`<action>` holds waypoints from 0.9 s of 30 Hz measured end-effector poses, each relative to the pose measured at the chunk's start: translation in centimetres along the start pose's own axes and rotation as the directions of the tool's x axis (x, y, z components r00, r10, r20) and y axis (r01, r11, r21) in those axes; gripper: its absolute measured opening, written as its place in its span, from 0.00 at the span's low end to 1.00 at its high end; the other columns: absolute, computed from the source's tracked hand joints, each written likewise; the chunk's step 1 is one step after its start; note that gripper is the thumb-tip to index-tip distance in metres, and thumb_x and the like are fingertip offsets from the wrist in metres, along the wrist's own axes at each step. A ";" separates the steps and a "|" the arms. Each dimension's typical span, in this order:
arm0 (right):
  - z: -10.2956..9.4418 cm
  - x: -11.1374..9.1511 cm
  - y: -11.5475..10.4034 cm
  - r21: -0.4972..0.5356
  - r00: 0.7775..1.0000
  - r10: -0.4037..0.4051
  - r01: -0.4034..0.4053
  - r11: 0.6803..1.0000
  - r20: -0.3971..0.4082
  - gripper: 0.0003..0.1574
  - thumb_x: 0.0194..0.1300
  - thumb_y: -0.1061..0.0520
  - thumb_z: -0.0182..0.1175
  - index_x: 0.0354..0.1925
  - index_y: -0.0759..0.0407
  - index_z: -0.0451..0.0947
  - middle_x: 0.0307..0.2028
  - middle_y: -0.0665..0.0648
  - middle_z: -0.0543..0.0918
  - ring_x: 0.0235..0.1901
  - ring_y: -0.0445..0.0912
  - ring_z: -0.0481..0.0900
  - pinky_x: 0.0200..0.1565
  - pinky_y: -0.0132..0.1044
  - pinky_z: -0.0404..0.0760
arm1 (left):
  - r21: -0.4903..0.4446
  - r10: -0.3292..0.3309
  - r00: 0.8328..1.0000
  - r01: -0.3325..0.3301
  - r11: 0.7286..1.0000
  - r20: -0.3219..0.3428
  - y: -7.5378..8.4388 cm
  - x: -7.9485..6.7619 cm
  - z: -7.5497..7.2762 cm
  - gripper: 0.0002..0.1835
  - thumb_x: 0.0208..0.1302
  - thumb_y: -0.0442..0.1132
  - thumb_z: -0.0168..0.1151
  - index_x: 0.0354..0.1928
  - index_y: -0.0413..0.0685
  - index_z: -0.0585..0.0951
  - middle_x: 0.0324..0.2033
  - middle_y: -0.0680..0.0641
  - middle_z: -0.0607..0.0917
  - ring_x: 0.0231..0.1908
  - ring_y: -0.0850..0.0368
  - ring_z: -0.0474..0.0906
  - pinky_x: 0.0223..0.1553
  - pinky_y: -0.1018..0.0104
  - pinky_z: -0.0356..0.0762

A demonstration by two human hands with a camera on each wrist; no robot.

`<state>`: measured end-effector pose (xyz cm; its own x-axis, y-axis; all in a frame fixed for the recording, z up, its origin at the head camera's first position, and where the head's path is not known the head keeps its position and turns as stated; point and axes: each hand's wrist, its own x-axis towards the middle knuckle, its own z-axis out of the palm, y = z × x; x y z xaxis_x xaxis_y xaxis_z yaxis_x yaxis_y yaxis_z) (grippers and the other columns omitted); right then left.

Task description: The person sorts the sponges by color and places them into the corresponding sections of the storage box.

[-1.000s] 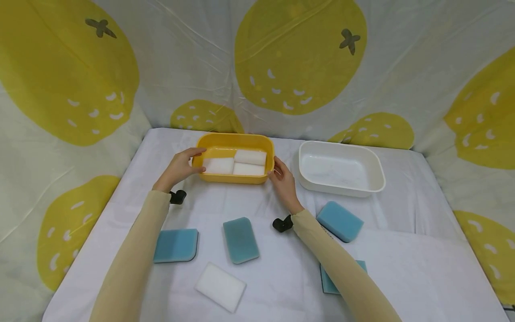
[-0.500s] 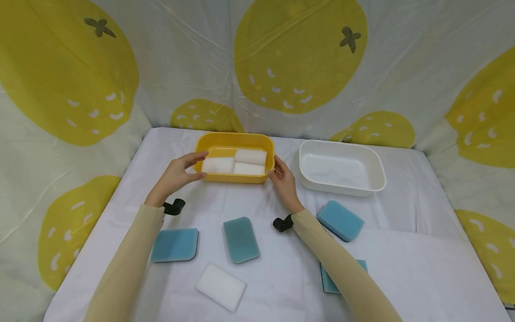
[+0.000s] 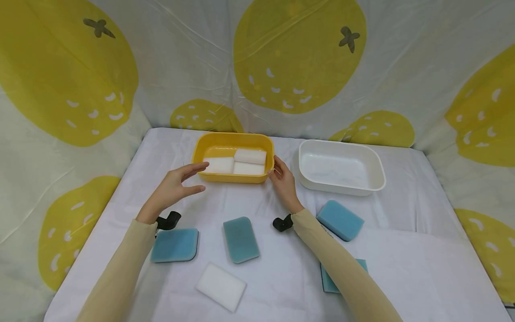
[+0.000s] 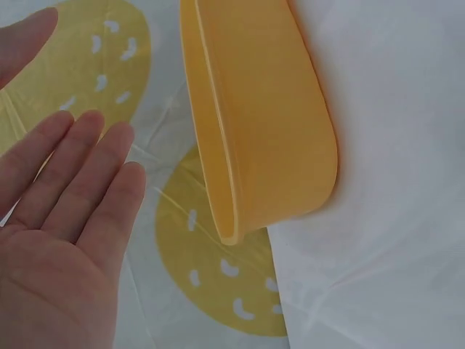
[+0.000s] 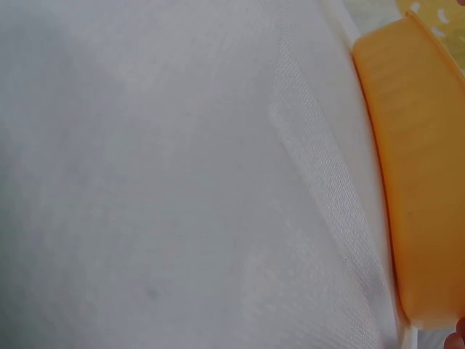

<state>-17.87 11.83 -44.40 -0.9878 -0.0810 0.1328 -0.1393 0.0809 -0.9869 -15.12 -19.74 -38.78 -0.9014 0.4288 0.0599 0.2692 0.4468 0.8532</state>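
A yellow plastic bin (image 3: 233, 178) stands at the back of the table with white foam sponges (image 3: 250, 156) inside. My left hand (image 3: 170, 187) is in front of the bin's left end, thumb and fingers spread apart, holding nothing. In the left wrist view its fingers (image 4: 109, 163) are extended beside the yellow wall, apart from it. My right hand (image 3: 284, 184) holds the bin's right end, thumb at the near side and fingers along the edge. In the right wrist view only bits of fingertips show at the picture's edge beside the yellow wall.
A white bin (image 3: 342, 188) stands to the right. Nearer lie blue-green sponges, one at left (image 3: 175, 245), one in the middle (image 3: 241, 240), one at right (image 3: 340, 220) and one (image 3: 330, 281) partly under the right sleeve. A white sponge (image 3: 221, 287) lies in front.
My left hand has let go of the yellow bin's left end and drawn back toward me and slightly left, its fingers spreading. My right hand has stayed at the bin's right end.
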 end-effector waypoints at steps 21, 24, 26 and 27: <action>0.0 -0.1 -0.1 0.010 1.000 0.016 -0.016 1.000 0.007 0.35 0.69 0.69 0.51 0.69 0.75 0.52 0.67 0.73 0.58 0.65 0.64 0.59 0.65 0.50 0.62 | -0.046 0.085 0.989 -0.080 0.996 0.121 -0.8 -5.3 2.1 0.33 0.60 0.32 0.67 0.67 0.45 0.69 0.64 0.47 0.71 0.65 0.51 0.64 0.66 0.62 0.57; 0.0 -0.1 -0.2 0.011 1.000 0.008 -0.008 1.000 0.003 0.34 0.69 0.69 0.51 0.69 0.76 0.52 0.67 0.74 0.58 0.65 0.65 0.59 0.65 0.50 0.62 | -0.064 0.087 0.987 -0.079 0.995 0.136 -1.0 -6.1 2.6 0.34 0.58 0.31 0.68 0.67 0.46 0.69 0.64 0.49 0.71 0.65 0.53 0.64 0.65 0.72 0.57; 0.0 -0.1 -0.2 0.012 1.000 0.007 -0.007 1.000 0.001 0.34 0.69 0.70 0.51 0.69 0.76 0.53 0.67 0.74 0.58 0.65 0.64 0.60 0.65 0.49 0.62 | -0.080 0.094 0.984 -0.083 0.993 0.152 -1.0 -6.6 2.9 0.34 0.57 0.30 0.68 0.67 0.46 0.69 0.64 0.49 0.71 0.65 0.54 0.64 0.64 0.74 0.57; 0.1 -0.1 -0.3 0.013 1.000 0.008 -0.008 1.000 -0.001 0.34 0.69 0.70 0.51 0.69 0.76 0.53 0.67 0.74 0.58 0.65 0.64 0.60 0.65 0.49 0.62 | -0.088 0.095 0.982 -0.082 0.993 0.161 -0.9 -6.9 3.0 0.34 0.57 0.30 0.68 0.67 0.46 0.69 0.64 0.49 0.71 0.65 0.55 0.64 0.63 0.75 0.57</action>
<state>-17.70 11.77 -44.17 -0.9889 -0.0796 0.1251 -0.1306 0.0684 -0.9891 -8.15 -20.72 -41.58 -0.8052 0.5902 0.0566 0.3112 0.3395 0.8876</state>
